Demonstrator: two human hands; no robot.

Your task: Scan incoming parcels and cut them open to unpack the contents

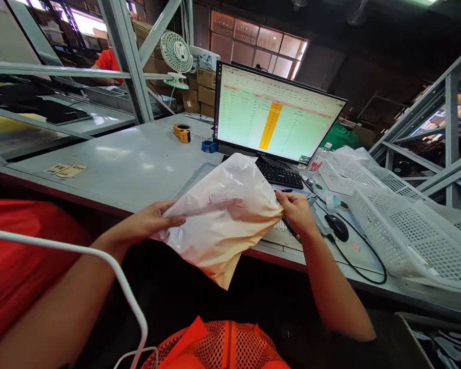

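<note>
A white plastic mailing bag [218, 215] hangs between my two hands, over the front edge of the desk. Reddish handwriting runs across its face, and small print shows at its right edge. My left hand [157, 221] grips the bag's left side, thumb on top. At the right corner, my right hand [296, 209] pinches the bag; a dark pen-like thing shows by those fingers. The bag looks flat and creased, and its contents are hidden. Behind it stands a black keyboard [280, 175], partly covered, below a monitor [276, 115] with a spreadsheet.
Tape rolls, one yellow [182, 133] and one blue [209, 146], lie left of the monitor. A mouse [337, 227] with its cable and white perforated baskets [426, 236] occupy the right. Cards [65, 170] lie at left. A white cable [115, 266] crosses before my left arm.
</note>
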